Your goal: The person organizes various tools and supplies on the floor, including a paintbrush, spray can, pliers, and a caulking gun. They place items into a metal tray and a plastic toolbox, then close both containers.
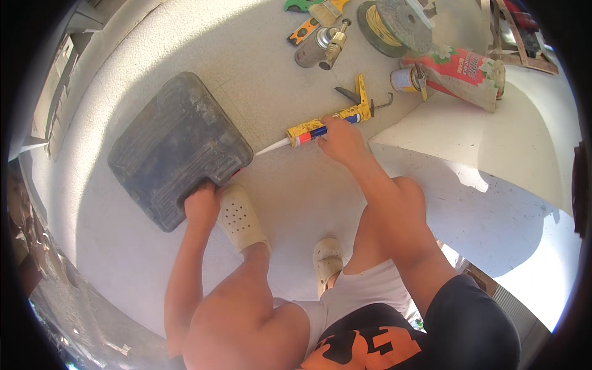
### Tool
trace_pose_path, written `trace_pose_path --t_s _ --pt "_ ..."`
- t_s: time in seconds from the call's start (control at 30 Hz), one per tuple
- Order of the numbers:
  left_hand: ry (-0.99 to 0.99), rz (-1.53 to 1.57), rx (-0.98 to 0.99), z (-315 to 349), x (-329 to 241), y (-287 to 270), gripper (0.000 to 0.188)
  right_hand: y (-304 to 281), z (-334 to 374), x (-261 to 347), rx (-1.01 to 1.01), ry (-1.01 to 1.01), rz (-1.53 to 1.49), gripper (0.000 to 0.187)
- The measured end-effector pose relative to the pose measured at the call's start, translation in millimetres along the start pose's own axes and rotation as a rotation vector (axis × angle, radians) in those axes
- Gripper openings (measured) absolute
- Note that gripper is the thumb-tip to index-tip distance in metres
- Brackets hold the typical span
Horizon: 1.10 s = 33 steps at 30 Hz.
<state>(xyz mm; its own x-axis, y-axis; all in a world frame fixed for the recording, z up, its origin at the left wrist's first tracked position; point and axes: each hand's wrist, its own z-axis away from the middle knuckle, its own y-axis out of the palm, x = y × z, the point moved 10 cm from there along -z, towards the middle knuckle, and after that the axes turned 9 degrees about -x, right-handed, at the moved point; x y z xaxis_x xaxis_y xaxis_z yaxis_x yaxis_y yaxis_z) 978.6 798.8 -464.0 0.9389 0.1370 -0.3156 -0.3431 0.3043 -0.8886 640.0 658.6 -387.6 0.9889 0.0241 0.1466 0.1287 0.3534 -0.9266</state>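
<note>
My left hand point(202, 208) is closed around the handle of a scuffed black plastic tool case point(185, 139), which lies to the left on the pale floor; the fingertips are partly hidden by the case. Toward the middle, my right hand point(343, 140) grips the barrel of a yellow caulking gun point(300, 131). A sealant tube with a white nozzle sits in the gun, its tip pointing left and close to the case's right edge. The gun's trigger and bent rod stick out beyond my right hand.
At the far side stand a gas torch canister point(311, 48), a paintbrush point(327, 12), an orange spirit level point(303, 31) and a wire spool point(394, 28). A small can point(404, 80) and a red bag point(459, 74) lie right, beside a white sheet point(431, 132). My clog point(237, 216) is near the case.
</note>
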Motion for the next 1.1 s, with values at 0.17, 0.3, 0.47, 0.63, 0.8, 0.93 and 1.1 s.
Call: trace_pose_path --t_s 0.17,0.3,0.47,0.63,0.8,0.93,1.1 --pt "-0.089 -0.11 -0.054 -11 33 -12 0.036 3 -48 -65 -0.036 -0.2 0.388 0.032" --pt "-0.053 -0.034 -0.129 -43 49 -55 0.038 28 -55 -60 0.022 -0.431 0.5 0.028" --pt "-0.1 0.19 0.088 -5 15 -128 0.052 11 -23 -15 0.293 -0.654 0.608 0.03" --pt "-0.709 0.889 0.866 101 -84 -142 0.092 -37 59 45 0.856 -0.222 -0.044 0.042" --pt "-1.272 1.48 0.773 106 -197 -116 0.098 -90 146 89 1.009 0.233 -0.655 0.058" --pt "-1.318 1.396 0.485 86 -201 -94 0.063 -158 180 81 0.569 0.304 -0.764 0.078" --pt "-1.479 1.398 0.489 96 -205 -92 0.047 -229 218 80 0.442 0.192 -0.579 0.071"
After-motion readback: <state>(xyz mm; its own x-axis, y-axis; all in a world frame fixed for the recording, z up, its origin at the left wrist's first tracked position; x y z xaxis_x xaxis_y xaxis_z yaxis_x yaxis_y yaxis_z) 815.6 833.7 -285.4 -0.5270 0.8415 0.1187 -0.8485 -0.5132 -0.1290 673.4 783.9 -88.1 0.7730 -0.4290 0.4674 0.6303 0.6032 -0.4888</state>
